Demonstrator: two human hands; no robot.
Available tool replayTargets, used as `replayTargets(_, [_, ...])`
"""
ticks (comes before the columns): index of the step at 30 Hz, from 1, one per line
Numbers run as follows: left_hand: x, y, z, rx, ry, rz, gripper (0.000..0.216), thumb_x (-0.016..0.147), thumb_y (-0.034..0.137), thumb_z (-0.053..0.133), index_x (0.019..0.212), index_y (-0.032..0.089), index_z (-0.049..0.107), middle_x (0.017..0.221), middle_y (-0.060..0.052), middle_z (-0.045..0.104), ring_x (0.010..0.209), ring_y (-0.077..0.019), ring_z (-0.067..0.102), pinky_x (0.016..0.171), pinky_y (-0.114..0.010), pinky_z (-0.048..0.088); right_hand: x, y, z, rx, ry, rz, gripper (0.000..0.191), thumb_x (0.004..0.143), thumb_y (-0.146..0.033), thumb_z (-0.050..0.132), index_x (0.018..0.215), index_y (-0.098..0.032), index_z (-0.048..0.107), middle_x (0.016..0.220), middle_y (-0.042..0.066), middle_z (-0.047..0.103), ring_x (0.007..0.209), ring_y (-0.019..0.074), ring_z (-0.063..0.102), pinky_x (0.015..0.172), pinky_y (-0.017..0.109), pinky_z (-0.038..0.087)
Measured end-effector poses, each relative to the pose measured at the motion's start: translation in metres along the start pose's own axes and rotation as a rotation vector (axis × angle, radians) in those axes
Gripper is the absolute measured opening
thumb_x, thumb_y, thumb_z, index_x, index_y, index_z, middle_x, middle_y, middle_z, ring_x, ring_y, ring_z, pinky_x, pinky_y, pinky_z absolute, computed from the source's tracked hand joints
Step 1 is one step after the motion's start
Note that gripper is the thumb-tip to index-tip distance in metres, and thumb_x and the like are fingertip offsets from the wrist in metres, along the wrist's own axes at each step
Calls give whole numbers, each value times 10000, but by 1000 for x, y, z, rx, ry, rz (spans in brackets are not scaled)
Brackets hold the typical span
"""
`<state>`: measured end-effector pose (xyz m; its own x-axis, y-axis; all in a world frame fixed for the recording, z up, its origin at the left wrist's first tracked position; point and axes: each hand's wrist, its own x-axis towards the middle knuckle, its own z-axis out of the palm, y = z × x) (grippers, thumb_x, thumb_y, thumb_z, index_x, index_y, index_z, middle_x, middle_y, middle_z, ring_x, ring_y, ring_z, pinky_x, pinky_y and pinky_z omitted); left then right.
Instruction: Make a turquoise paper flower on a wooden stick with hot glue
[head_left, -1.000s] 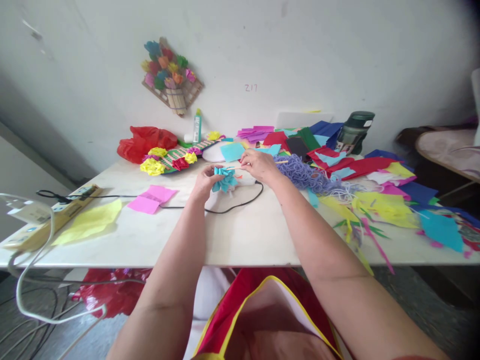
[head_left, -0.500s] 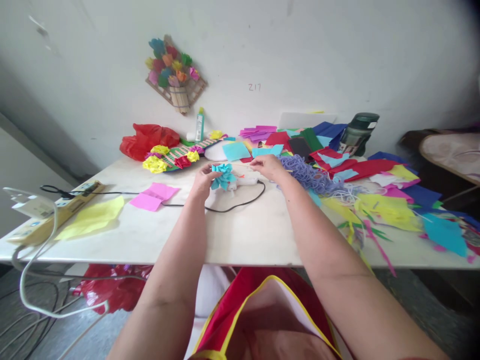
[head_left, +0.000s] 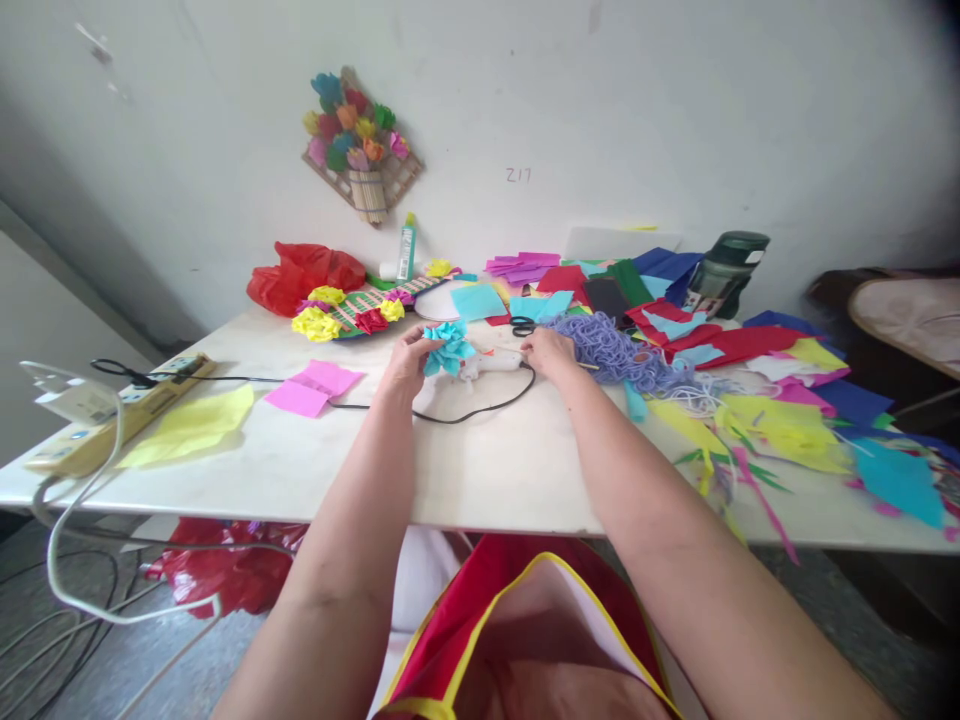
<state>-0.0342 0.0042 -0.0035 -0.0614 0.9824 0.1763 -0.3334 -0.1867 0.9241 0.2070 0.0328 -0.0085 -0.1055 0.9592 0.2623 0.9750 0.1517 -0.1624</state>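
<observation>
At a white table [head_left: 480, 470] pushed against a plain wall, seen from the head camera, a person's left hand [head_left: 409, 355] is closed around a teal paper flower [head_left: 448, 347], thumb and fingers pinching its base and lifting it just clear of the tabletop near the middle of the far half. The right hand [head_left: 550, 352] rests palm-down just beyond it, fingers curled at the rear end of a white glue gun [head_left: 495, 362] that lies on the table between the two hands; whether that hand actually grips anything cannot be told from this angle. The gun's black cord [head_left: 465, 410] loops across the table in front of the hands and runs left toward a power strip [head_left: 120, 405] at the table's left edge. Black-handled scissors [head_left: 523, 325] lie just behind the right hand, and a heap of purple yarn [head_left: 611, 350] touches its far side. To the left sit a pink sheet [head_left: 313, 385] and a yellow sheet [head_left: 187, 425]. Cut coloured paper [head_left: 757, 410] covers the right half, with a dark green jar [head_left: 726, 272] by the wall. A red plastic bag [head_left: 304, 272] and a glue bottle [head_left: 406, 247] stand at the back, under a paper-flower wall piece [head_left: 361, 140].
</observation>
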Motion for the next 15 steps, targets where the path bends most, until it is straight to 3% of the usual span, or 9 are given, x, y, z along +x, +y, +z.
replayTargets(4, [1,-1,-1,8,3,8,386,453,239,779,814,171,662,731,-14,678,759,-205,674,659,-294,513,-4,-12,-11,29,123,-95,365,944,-355,443,1089,-224,752,1153,112,726,1106,252,651,886,336,486])
replayTargets(7, [3,-3,-3,24,17,22,417,453,264,791,838,170,663,716,-8,675,720,-191,665,624,-278,494,-7,-28,-19,51,0,-179,401,890,-362,523,1235,-237,684,1165,95,734,1098,253,663,904,336,484])
replayTargets(11, [4,-4,-5,49,65,32,443,438,271,797,847,169,661,686,4,664,659,-171,644,563,-250,448,-12,-47,-15,-29,-195,-304,530,823,-340,581,1330,-187,605,1294,151,666,1191,310,616,960,388,478])
replayTargets(15, [3,-4,-6,78,91,32,454,444,288,799,861,177,656,676,6,660,643,-167,638,537,-238,416,-20,-61,-4,-101,-159,-280,513,818,-175,527,1325,-122,581,1303,193,633,1249,315,565,990,399,469])
